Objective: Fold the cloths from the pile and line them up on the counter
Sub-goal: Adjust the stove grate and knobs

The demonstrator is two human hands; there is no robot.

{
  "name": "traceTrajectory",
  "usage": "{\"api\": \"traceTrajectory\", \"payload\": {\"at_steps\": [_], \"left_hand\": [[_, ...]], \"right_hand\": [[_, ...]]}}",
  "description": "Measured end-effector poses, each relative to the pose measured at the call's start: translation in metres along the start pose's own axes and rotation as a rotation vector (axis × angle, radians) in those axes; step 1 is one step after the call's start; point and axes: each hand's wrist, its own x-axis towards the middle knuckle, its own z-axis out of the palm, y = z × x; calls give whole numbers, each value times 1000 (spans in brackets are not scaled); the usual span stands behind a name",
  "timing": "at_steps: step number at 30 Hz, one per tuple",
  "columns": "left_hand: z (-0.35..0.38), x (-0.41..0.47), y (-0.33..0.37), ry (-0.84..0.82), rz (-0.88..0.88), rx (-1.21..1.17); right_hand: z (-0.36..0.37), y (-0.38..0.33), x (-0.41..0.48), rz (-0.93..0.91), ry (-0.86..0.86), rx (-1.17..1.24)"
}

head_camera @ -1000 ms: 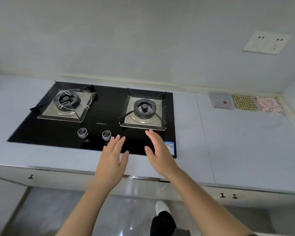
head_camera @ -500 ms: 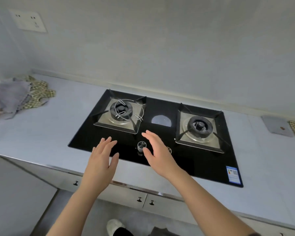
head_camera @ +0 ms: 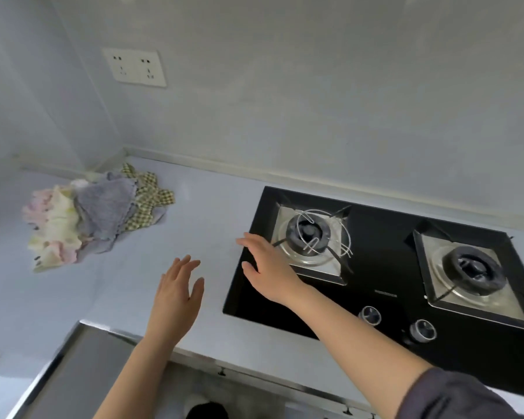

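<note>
Cloths, pile of (head_camera: 97,216): unfolded heap on the counter (head_camera: 200,207), in the far left corner where two walls meet.
- Grey cloth (head_camera: 106,204) lies on top.
- Green-and-cream checked cloth (head_camera: 147,198) sticks out on the right of the heap.
- Pale pink and yellow pieces (head_camera: 55,228) lie on the left.
- The pieces overlap, so their number and the lower layers cannot be made out.

Left hand (head_camera: 176,294): back towards the camera, fingers straight and slightly spread, holding nothing. It is over the bare counter near the front edge, well apart from the pile. Whether it touches the counter cannot be told.

Right hand (head_camera: 270,273): fingers extended and relaxed, thumb apart, holding nothing. It is over the left edge of the hob (head_camera: 381,261) and covers the near left corner of the left burner (head_camera: 309,237). Contact with the glass cannot be told. A dark sleeve (head_camera: 454,394) is cut off at the lower right.

Hob: black glass, with its right side running out of view.
- Right burner (head_camera: 472,270) is in view.
- Two knobs (head_camera: 369,314) sit at the front, and the lettering nearby is too small to read.

Socket plate (head_camera: 135,68): double, on the wall above the pile.

Below the counter: small drawer handles (head_camera: 222,371), blurred.
</note>
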Motion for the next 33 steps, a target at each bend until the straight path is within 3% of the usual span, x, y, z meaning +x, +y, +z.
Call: {"api": "traceTrajectory", "payload": {"at_steps": [7,15,21,30,33], "left_hand": [[-41,90,-108,-8,89,19],[-90,185,-201,185,225,233],[-77,249,-241,308,224,474],[-38,254,-277,637,353,617],[-33,243,-278,707,452,534]], "right_hand": [[82,-40,95,29,-10,-57],[172,-74,185,131,-33,-47],[214,-61,249,38,52,-25],[247,-23,253,-155,222,14],[250,-23,242,-198,240,22]]}}
